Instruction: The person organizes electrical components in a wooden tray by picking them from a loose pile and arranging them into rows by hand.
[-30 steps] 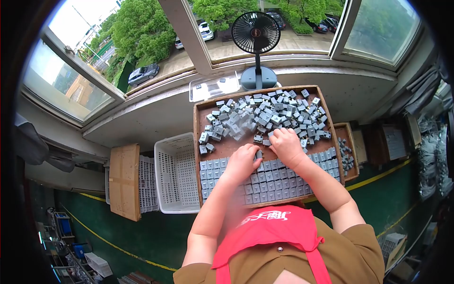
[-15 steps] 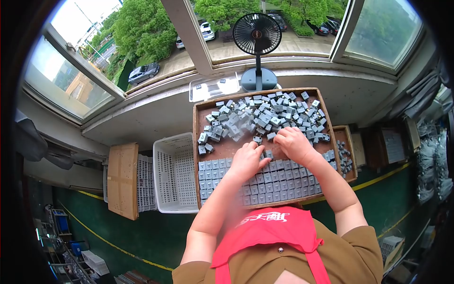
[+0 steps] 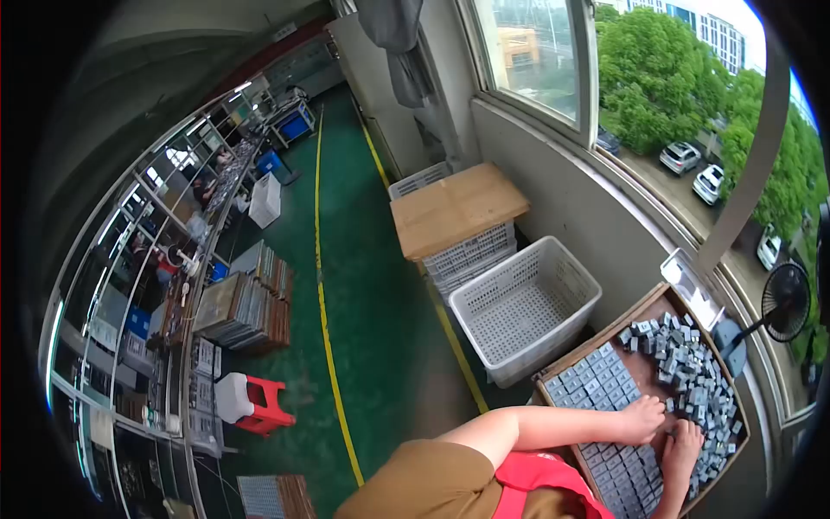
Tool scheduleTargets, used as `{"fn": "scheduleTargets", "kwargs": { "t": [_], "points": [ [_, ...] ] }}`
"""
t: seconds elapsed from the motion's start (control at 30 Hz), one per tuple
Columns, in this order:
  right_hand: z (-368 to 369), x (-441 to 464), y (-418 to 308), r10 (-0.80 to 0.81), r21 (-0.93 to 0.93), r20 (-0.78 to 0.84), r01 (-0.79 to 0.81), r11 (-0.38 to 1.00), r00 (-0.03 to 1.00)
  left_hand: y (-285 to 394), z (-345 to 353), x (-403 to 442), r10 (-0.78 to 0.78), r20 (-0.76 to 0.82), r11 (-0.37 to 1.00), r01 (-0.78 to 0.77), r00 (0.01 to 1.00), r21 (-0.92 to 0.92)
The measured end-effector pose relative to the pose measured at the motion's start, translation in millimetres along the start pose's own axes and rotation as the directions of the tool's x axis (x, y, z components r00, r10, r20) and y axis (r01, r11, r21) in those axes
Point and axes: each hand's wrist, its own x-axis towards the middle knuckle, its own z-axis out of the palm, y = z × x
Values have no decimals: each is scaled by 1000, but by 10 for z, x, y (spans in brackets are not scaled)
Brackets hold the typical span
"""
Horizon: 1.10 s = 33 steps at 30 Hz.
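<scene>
At the lower right, a shallow wooden tray (image 3: 635, 368) holds many small grey plastic blocks. On the side nearer my body, the blocks stand in neat rows (image 3: 596, 381); a loose heap (image 3: 692, 368) covers the far side. My left hand (image 3: 641, 419) rests over the edge of the rows with its fingers curled toward the heap. Close beside it, my right hand (image 3: 685, 443) has bent fingers at the heap's near edge. Both hands look closed, but what lies between the fingertips is too small to make out.
A white perforated crate (image 3: 524, 333) stands against the tray's left side, near stacked crates topped with cardboard (image 3: 462, 208). A black fan (image 3: 785, 303) and clear plastic box (image 3: 692, 290) sit by the window. Across the green floor are a red stool (image 3: 268, 405), stacked boards (image 3: 246, 303) and people at a workbench.
The head view has swung far to the left, so the tray now appears at the lower right and the workshop aisle shows. Both hands remain close together over the tray.
</scene>
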Motion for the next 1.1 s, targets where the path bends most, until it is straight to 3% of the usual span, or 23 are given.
{"fn": "scheduleTargets", "kwargs": {
  "t": [0.03, 0.13, 0.17, 0.23, 0.3, 0.33, 0.47, 0.53, 0.57, 0.63, 0.73, 0.97, 1.03, 1.07, 1.1],
  "points": [
    [6, -33, 88, 5, -6, 66, -4, 1000, 998, -5, 63, 4, 10, -28, 1000, -10, 1000, 21],
    [27, -79, 143, -14, 121, -31, 17, 992, 999, -18, 76, -3, 35, -84, 999, -34, 996, 18],
    [-98, 20, 86, -24, 71, 115, 16, 997, 993, -7, 57, 7, 7, -62, 998, -10, 998, -55],
    [23, -13, 259, -215, 135, 74, 204, 970, 974, -8, 20, 14, 8, -59, 996, -13, 998, -84],
    [125, -42, 271, -107, 484, 181, 6, 875, 978, -20, 23, 10, 6, -78, 996, -12, 997, -83],
    [-1, 9, 122, -180, 498, 200, 59, 865, 963, -25, 35, 9, 12, -87, 996, -20, 996, -89],
    [85, 22, 173, -183, 608, 184, 34, 793, 966, -41, 19, 21, 16, -82, 998, -21, 997, -63],
    [12, 13, 142, -129, 303, 223, 57, 951, 966, -39, -5, 13, 14, -20, 998, -16, 1000, -68],
    [21, 3, 165, -126, 303, 220, 55, 951, 967, -36, 5, 19, 18, -19, 998, -20, 1000, -67],
    [58, -9, 192, -341, 141, -13, 339, 930, 940, -44, 18, 12, 15, -39, 998, -17, 999, -56],
    [13, -10, 84, -301, 98, -27, 302, 948, 953, -45, 21, 12, 16, -90, 999, -21, 996, -48],
    [-82, -8, -66, -226, -65, 34, 228, 971, 973, -25, -63, -1, 10, -36, 998, -13, 999, -69],
    [-224, -68, -74, -298, -143, -138, 279, 950, 944, -36, -37, 24, 16, -14, 998, -17, 1000, -54],
    [-345, -124, -88, -59, -113, 2, 59, 992, 998, -14, -82, 23, 25, -24, 1000, -26, 999, -9],
    [-494, -168, -49, -41, -31, 95, 44, 999, 995, 13, -105, 30, 38, -31, 999, -36, 999, 34]
  ]
}}
